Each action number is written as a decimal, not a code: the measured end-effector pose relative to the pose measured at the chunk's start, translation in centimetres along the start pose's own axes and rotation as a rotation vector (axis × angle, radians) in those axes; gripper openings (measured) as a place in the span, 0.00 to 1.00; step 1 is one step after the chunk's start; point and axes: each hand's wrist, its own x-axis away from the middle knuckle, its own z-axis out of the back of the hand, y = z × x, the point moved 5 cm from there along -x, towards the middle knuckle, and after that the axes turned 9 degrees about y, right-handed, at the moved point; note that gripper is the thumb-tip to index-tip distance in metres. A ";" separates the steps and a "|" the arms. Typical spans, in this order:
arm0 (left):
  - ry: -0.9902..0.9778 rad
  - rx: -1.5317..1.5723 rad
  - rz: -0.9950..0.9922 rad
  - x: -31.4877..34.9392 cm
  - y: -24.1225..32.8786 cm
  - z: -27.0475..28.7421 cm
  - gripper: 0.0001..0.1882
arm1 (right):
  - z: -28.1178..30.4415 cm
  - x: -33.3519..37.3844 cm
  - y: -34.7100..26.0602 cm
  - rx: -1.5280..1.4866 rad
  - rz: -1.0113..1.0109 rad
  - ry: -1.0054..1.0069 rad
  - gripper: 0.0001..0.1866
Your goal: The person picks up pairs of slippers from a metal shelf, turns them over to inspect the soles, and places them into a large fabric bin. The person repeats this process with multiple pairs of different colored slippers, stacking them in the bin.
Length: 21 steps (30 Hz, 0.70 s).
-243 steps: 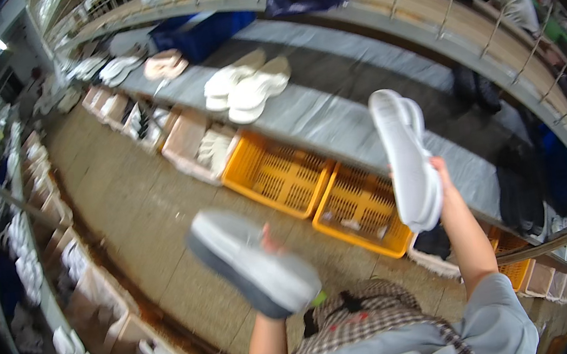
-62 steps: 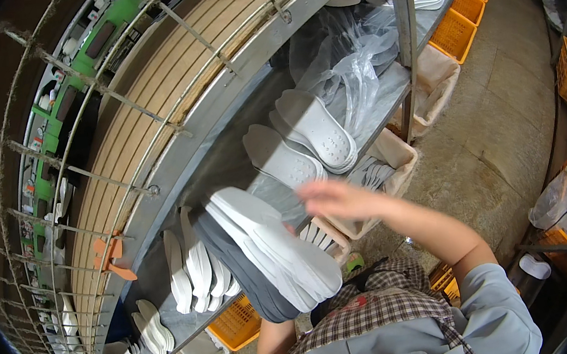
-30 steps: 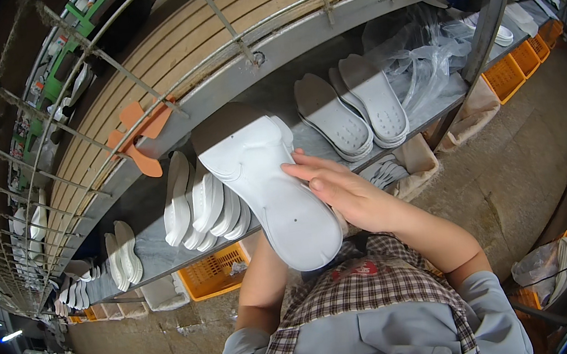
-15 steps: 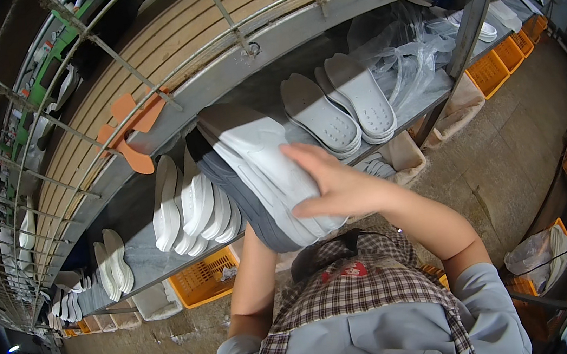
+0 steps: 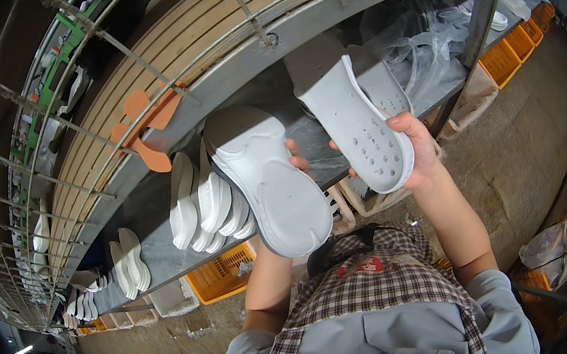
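Stack of white soles (image 5: 289, 197) in our left hand (image 5: 297, 157), perforated sole (image 5: 353, 112) in our right hand (image 5: 420, 149)

We have both hands closed on something. Our left supports the stack from beneath, most of it hidden, with fingertips curling over the right edge at the narrow waist. A dark layer shows along the stack's left side. Our right grips the perforated sole near its wide, holed end, thumb on the right rim and fingertips showing at the left; the other end reaches up into shadow.

Both loads are above the shelf (image 5: 314, 150), side by side and apart. Behind the single sole we see another pale sole (image 5: 391, 82), partly covered, with crumpled clear plastic (image 5: 427, 53) near it. To the left of the stack, a row of white soles (image 5: 212, 200) leans together, and a yellow basket (image 5: 221, 276) sits below.

We judge each sole light, moulded in something like foam or rubber: springy, fairly stiff lengthwise, hard to break. The stack should weigh more and be bulkier, and its smooth faces could slide on one another, so we would hold it across the waist, pressing the layers together. The single sole takes a simple pinch at the rim, where the raised edge gives our thumb something to catch.
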 end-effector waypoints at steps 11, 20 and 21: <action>0.653 -0.723 -0.460 -0.2 2.6 1.3 0.20 | -1.5 -0.3 3.8 1.067 0.251 0.035 0.49; 0.603 -0.602 -0.381 -0.4 3.1 2.1 0.20 | 1.4 -0.8 3.1 0.257 -0.055 0.156 0.41; 0.607 -0.591 -0.378 -0.3 3.1 2.3 0.20 | 1.4 -0.7 3.1 0.220 -0.060 0.149 0.40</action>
